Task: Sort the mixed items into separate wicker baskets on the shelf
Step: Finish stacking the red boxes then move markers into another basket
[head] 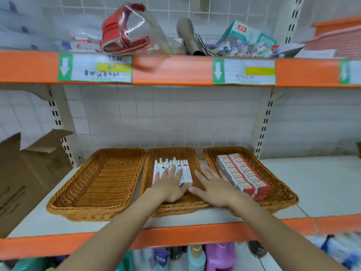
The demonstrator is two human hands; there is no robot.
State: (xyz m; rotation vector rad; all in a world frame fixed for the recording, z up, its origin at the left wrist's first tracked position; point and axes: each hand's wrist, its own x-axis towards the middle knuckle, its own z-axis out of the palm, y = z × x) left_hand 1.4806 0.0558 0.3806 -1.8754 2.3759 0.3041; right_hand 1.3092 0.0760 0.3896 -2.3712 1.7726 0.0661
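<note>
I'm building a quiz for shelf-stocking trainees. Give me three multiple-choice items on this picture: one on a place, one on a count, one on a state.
1. Where do the white markers lie?
A. left basket
B. middle basket
C. right basket

2. How many wicker baskets stand in this row?
A. two
B. three
C. five

3. What state is the left basket in?
A. empty
B. full of boxes
C. tipped over

Key: 1 B, the markers sit in the middle basket under the left hand. 2 B, three side by side. 3 A, only bare weave shows; the red and white boxes fill the right basket.
</note>
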